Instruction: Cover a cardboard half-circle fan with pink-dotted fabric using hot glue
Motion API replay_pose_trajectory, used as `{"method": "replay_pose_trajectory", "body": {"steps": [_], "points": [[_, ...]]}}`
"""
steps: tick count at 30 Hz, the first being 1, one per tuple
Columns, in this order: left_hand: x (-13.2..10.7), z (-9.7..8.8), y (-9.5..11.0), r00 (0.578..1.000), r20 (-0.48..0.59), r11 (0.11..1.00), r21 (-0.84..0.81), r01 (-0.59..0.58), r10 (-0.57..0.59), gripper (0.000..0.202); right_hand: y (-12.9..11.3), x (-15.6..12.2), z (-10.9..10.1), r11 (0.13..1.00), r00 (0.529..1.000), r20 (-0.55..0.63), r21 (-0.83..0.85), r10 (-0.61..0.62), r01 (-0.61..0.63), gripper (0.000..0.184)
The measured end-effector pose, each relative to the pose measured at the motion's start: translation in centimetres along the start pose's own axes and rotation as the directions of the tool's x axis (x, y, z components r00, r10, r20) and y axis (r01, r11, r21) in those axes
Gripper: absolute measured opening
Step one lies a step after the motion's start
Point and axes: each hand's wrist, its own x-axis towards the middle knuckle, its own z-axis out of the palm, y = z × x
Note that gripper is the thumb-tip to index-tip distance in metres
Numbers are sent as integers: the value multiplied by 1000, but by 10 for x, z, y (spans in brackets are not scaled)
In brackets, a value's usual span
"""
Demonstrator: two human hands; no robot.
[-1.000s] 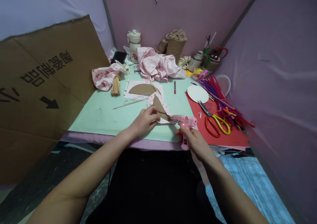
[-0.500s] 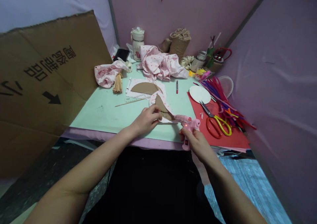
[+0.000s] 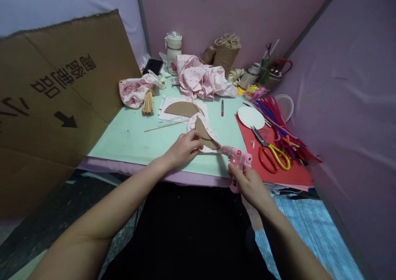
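A pink glue gun (image 3: 237, 157) with a lit orange light is gripped by my right hand (image 3: 247, 180). Its nozzle points left, at the right tip of a fabric-edged cardboard piece (image 3: 202, 128). The pale dotted fabric (image 3: 213, 150) is partly folded round that piece's edge. My left hand (image 3: 187, 147) has its fingers bent on the near left edge of the piece, pinching the fabric there. Behind lies a cardboard half-circle (image 3: 179, 109) on another piece of dotted fabric. A thin wooden stick (image 3: 165, 126) lies to the left.
Scissors (image 3: 269, 148) and a white disc (image 3: 251, 118) lie on red sheets (image 3: 297, 175) at right, beside pipe cleaners (image 3: 275, 111). Crumpled fabric (image 3: 201, 80), a bottle (image 3: 173, 53) and twine (image 3: 227, 53) stand behind. A big cardboard panel (image 3: 62, 107) rises at left.
My right hand and the glue gun have shifted slightly right and down. My left hand keeps its place on the cardboard piece. The whole view has tilted a little.
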Motion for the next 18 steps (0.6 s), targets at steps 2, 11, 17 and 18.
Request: {"method": "replay_pose_trajectory", "body": {"steps": [2, 11, 17, 18], "points": [[0, 0, 0, 1000, -2, 1000, 7, 1, -1, 13, -1, 2, 2, 1000, 1000, 10, 13, -6, 6, 50], [0, 0, 1, 1000, 0, 1000, -4, 10, -10, 13, -9, 16, 12, 999, 999, 0, 16, -47, 47, 52], [0, 1, 0, 1000, -6, 1000, -13, 9, -9, 12, -12, 15, 14, 1000, 1000, -7, -19, -16, 16, 53], [0, 1, 0, 1000, -6, 1000, -12, 9, -9, 12, -11, 14, 15, 1000, 1000, -8, -22, -14, 14, 53]]}}
